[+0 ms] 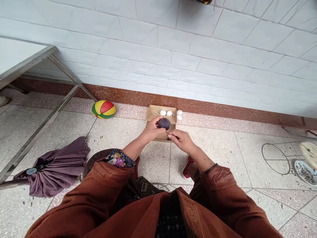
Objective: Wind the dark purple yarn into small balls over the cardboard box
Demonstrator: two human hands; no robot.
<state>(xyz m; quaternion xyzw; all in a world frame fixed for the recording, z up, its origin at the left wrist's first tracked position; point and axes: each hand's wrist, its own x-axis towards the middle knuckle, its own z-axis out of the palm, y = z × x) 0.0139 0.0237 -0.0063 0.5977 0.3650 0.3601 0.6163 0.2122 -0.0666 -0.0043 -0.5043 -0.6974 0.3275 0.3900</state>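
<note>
My left hand (154, 129) is closed round a dark purple-grey ball of yarn (164, 123), held over an open cardboard box (150, 114). Close by on the right, my right hand (182, 140) pinches a thin dark strand that runs from the ball. White yarn balls (169, 113) with loose thread lie in the back part of the box. Two more white balls (179, 114) rest on the floor against its right side. Something dark shows at the box's front, partly hidden by my right hand.
A red, yellow and green ball (103, 109) sits by the wall. To the left are a metal-framed table (49, 53) and a folded purple umbrella (59, 168). On the right stand a wire frame (276, 158) and a plate of dark bits (305, 172).
</note>
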